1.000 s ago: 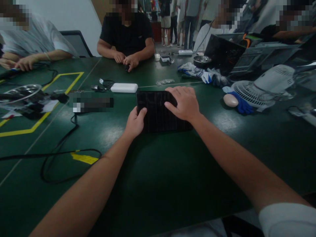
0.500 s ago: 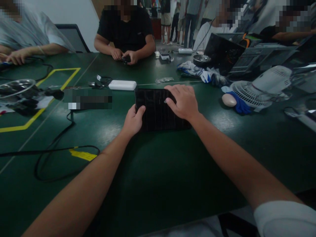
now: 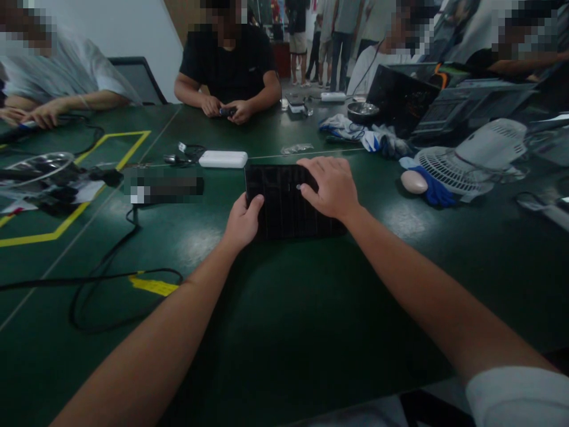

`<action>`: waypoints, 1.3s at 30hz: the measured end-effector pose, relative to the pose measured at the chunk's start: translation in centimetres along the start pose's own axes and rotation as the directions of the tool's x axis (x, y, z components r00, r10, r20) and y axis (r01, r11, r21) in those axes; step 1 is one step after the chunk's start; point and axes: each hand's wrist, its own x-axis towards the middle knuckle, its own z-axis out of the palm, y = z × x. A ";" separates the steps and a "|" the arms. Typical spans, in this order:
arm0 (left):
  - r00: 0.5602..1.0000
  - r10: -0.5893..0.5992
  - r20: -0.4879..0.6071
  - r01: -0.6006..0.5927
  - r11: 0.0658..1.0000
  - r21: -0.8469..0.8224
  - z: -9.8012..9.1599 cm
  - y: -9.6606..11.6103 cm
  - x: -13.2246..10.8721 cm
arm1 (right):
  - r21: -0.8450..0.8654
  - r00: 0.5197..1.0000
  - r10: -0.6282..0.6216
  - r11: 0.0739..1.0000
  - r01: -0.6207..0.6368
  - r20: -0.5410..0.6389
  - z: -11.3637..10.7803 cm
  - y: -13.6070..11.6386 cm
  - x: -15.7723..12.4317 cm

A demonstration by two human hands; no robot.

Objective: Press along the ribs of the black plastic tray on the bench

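Observation:
A flat black tablet (image 3: 284,207) with a glossy dark face is tilted up toward me at the middle of the green table. My left hand (image 3: 243,222) grips its left edge, thumb on the front and the other fingers hidden behind. Over the upper right corner my right hand (image 3: 332,187) is closed, its thumb against the front face and its fingers across the top edge. A small pale spot shows by the right thumb tip.
A white power strip (image 3: 223,159) lies behind the tablet. To the left are a black cable (image 3: 106,255) and a metal bowl (image 3: 48,163). At right sit a white fan (image 3: 475,154), a blue glove (image 3: 433,185) and a pale egg-shaped thing (image 3: 414,182). People sit across the table (image 3: 284,332).
The view has shifted slightly, so the table things appear a little lower and further right. Both hands keep their hold on the tablet. The person opposite has moved their hands slightly.

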 end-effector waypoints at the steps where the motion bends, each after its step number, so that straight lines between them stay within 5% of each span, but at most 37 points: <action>1: 1.000 0.005 -0.003 -0.005 1.000 0.003 0.0 -0.1 0.0 | 0.000 1.000 -0.002 1.000 0.002 -0.003 0.0 0.0 0.0; 39: 1.000 0.031 -0.001 -0.031 1.000 -0.002 0.0 -0.1 0.1 | -0.010 0.999 -0.012 1.000 0.011 -0.042 0.3 0.2 0.0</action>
